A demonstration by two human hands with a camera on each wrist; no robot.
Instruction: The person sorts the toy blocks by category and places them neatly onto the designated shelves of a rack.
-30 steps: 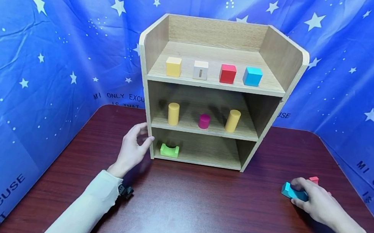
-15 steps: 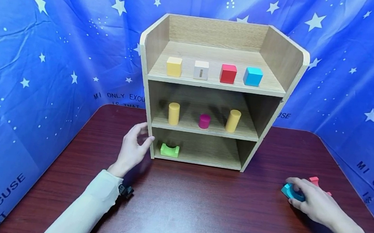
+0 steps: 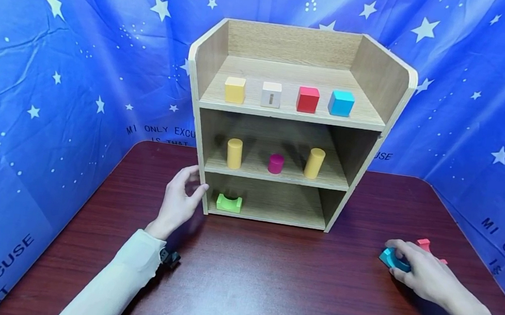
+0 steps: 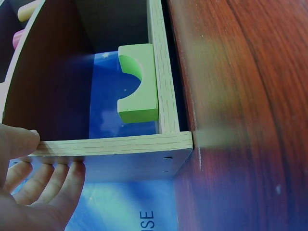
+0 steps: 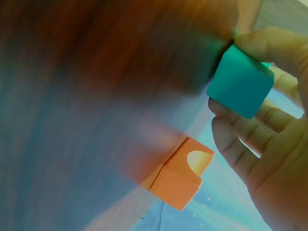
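On the left, my left hand (image 3: 177,206) grips the side panel of a small wooden shelf (image 3: 264,221). In the left wrist view, its thumb lies at the panel's front edge (image 4: 115,144) and the fingers press the outer face. A green arch block (image 3: 228,204) stands on the bottom level just inside, its curved notch facing up. Over at the right of the table, my right hand (image 3: 428,276) holds a blue arch block (image 3: 389,258) between thumb and fingers. The right wrist view shows this blue block's square end (image 5: 243,82). Partly hidden behind that hand is a red arch block (image 3: 424,243).
Yellow, white, red and blue cubes (image 3: 307,100) line the top level. Two yellow cylinders (image 3: 234,154) flank a short magenta cylinder (image 3: 275,164) on the middle level. A dark reddish table (image 3: 266,284) carries the shelf, with a blue starry cloth (image 3: 79,80) hanging around it.
My right hand has shifted slightly left, and the blue arch block in it has turned a little. More of the red arch block shows. The left hand stays on the shelf panel.
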